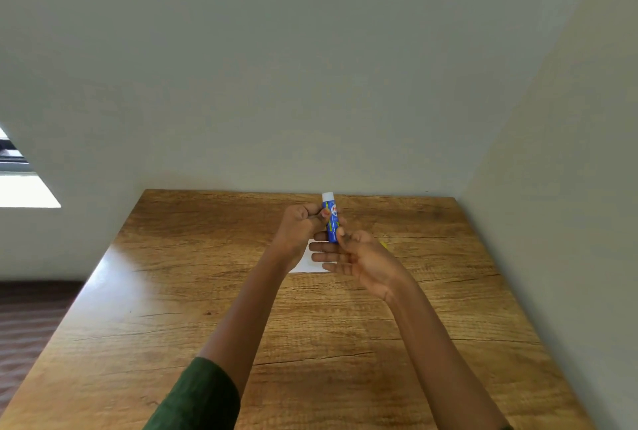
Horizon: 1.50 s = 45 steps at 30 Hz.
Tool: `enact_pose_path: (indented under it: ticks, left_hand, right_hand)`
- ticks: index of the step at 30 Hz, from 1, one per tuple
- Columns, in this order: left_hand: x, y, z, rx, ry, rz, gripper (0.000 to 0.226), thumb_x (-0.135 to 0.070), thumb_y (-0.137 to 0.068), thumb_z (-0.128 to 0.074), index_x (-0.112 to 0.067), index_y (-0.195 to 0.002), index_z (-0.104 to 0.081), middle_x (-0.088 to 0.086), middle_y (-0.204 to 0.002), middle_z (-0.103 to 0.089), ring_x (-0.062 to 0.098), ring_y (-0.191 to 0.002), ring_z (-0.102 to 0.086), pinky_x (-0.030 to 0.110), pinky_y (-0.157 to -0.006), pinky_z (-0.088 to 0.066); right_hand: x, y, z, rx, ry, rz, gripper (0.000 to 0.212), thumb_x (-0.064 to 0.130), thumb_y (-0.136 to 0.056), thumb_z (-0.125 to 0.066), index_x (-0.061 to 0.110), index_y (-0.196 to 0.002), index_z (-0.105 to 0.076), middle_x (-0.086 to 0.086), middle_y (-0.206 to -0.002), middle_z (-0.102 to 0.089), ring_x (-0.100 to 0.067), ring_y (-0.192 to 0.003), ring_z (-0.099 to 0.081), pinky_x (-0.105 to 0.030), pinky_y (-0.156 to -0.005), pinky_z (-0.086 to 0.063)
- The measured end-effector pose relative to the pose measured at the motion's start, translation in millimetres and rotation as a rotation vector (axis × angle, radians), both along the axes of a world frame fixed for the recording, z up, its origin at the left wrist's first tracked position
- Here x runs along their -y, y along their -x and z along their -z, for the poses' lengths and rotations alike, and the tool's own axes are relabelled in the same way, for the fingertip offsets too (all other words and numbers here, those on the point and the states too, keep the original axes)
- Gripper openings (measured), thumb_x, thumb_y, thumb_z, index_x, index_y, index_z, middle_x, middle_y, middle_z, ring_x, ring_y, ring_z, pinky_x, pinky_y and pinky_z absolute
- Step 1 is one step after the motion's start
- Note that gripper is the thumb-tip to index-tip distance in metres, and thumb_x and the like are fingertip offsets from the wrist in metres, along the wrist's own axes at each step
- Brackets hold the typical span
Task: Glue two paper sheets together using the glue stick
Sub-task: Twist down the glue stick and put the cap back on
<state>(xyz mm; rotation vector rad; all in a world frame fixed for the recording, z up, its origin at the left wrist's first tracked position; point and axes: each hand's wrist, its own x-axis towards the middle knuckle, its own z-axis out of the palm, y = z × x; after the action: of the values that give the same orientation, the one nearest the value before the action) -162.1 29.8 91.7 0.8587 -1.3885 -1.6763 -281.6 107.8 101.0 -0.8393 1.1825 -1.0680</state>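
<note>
A blue glue stick [332,219] with a white top stands upright in the air above the far middle of the wooden table [207,291]. My left hand [298,233] grips its upper body with curled fingers. My right hand [359,257] pinches the stick's lower end with thumb and forefinger; its other fingers stretch out to the left. A white paper sheet [309,265] lies on the table under both hands, mostly hidden. A yellow bit [384,244] shows just behind my right hand; I cannot tell what it is.
The table stands in a corner, with a pale wall [310,84] right behind it and another wall [569,188] along its right edge. Dark floor [27,319] lies to the left, below a bright window [24,188].
</note>
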Motion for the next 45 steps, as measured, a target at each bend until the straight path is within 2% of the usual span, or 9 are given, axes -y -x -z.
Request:
enact_pose_path:
  ticks: [2, 6, 9, 14, 19, 25, 33, 41, 45]
  left_hand:
    - [1.1, 0.7, 1.2, 0.027, 0.015, 0.005, 0.018, -0.004, -0.092, -0.051, -0.005, -0.087, -0.069, -0.001, -0.076, -0.074, 0.012, -0.070, -0.067, 0.020, -0.065, -0.054]
    - [0.2, 2.3, 6.4, 0.030, 0.029, 0.002, 0.016, -0.001, -0.090, -0.053, -0.001, -0.089, -0.068, 0.002, -0.076, -0.073, 0.012, -0.073, -0.069, 0.020, -0.071, -0.055]
    - [-1.4, 4.2, 6.4, 0.000, 0.003, 0.013, 0.017, -0.002, -0.091, -0.052, -0.004, -0.086, -0.069, 0.003, -0.075, -0.073, 0.014, -0.074, -0.069, 0.023, -0.071, -0.056]
    - [1.8, 2.5, 4.5, 0.020, -0.005, -0.005, 0.019, 0.001, -0.090, -0.052, -0.006, -0.087, -0.070, 0.003, -0.076, -0.073, 0.013, -0.073, -0.068, 0.022, -0.069, -0.054]
    - [1.1, 1.1, 5.6, 0.032, 0.014, -0.017, 0.017, 0.001, -0.089, -0.052, -0.003, -0.089, -0.069, -0.001, -0.072, -0.074, 0.009, -0.071, -0.069, 0.017, -0.067, -0.053]
    - [-0.2, 4.1, 8.1, -0.001, 0.004, 0.005, 0.015, -0.004, -0.090, -0.054, -0.005, -0.089, -0.069, 0.002, -0.076, -0.073, 0.013, -0.075, -0.070, 0.020, -0.070, -0.053]
    - [-0.9, 0.6, 5.6, 0.026, 0.047, 0.032, 0.017, -0.005, -0.092, -0.052, -0.008, -0.088, -0.069, -0.002, -0.075, -0.074, 0.010, -0.071, -0.067, 0.020, -0.068, -0.053]
    - [-5.1, 5.4, 4.5, -0.001, 0.052, 0.018, 0.015, -0.005, -0.091, -0.054, -0.006, -0.088, -0.069, 0.002, -0.076, -0.073, 0.013, -0.075, -0.069, 0.020, -0.074, -0.055]
    - [-6.0, 8.7, 0.9, -0.029, 0.007, 0.023, 0.015, -0.003, -0.091, -0.054, -0.001, -0.094, -0.068, 0.007, -0.078, -0.073, 0.018, -0.073, -0.069, 0.027, -0.068, -0.057]
  right_hand:
    - [0.3, -0.8, 1.0, -0.090, 0.028, 0.037, 0.028, 0.024, -0.098, -0.046, 0.005, -0.101, -0.066, -0.011, -0.094, -0.073, -0.015, -0.079, -0.072, -0.023, -0.074, -0.056]
    - [1.3, -3.7, 4.5, -0.515, 0.096, 0.265, 0.022, 0.027, -0.073, -0.079, 0.009, -0.082, -0.073, -0.009, -0.077, -0.074, -0.017, -0.068, -0.071, -0.030, -0.075, -0.058]
    - [1.7, -9.1, 9.9, -0.705, 0.140, 0.360, 0.030, 0.037, -0.066, -0.083, 0.012, -0.075, -0.068, -0.005, -0.072, -0.072, -0.018, -0.068, -0.068, -0.034, -0.067, -0.054]
    - [6.8, 0.9, 11.2, -0.406, 0.066, 0.044, 0.027, 0.036, -0.091, -0.058, 0.016, -0.108, -0.063, -0.004, -0.100, -0.072, -0.016, -0.086, -0.072, -0.037, -0.091, -0.053]
    - [4.4, 2.4, 9.9, -0.277, 0.089, 0.082, 0.018, 0.020, -0.092, -0.057, 0.007, -0.095, -0.069, -0.009, -0.090, -0.073, -0.015, -0.076, -0.072, -0.024, -0.076, -0.056]
    - [3.0, -2.5, 11.5, -0.592, 0.124, 0.331, 0.035, 0.028, -0.066, -0.084, 0.003, -0.084, -0.068, -0.010, -0.070, -0.073, -0.018, -0.063, -0.072, -0.031, -0.064, -0.058]
    - [0.8, 7.3, 3.8, -0.191, 0.054, -0.002, 0.027, 0.023, -0.095, -0.052, 0.004, -0.110, -0.063, -0.011, -0.100, -0.070, -0.020, -0.081, -0.073, -0.024, -0.072, -0.058]
    - [-1.2, -2.4, 1.3, -0.581, 0.121, 0.314, 0.030, 0.027, -0.065, -0.085, 0.004, -0.077, -0.069, -0.012, -0.067, -0.072, -0.020, -0.059, -0.071, -0.028, -0.060, -0.058]
    - [-1.7, -2.0, 3.3, -0.633, 0.176, 0.335, 0.038, 0.036, -0.066, -0.084, 0.006, -0.082, -0.066, -0.009, -0.068, -0.072, -0.012, -0.054, -0.067, -0.028, -0.059, -0.058]
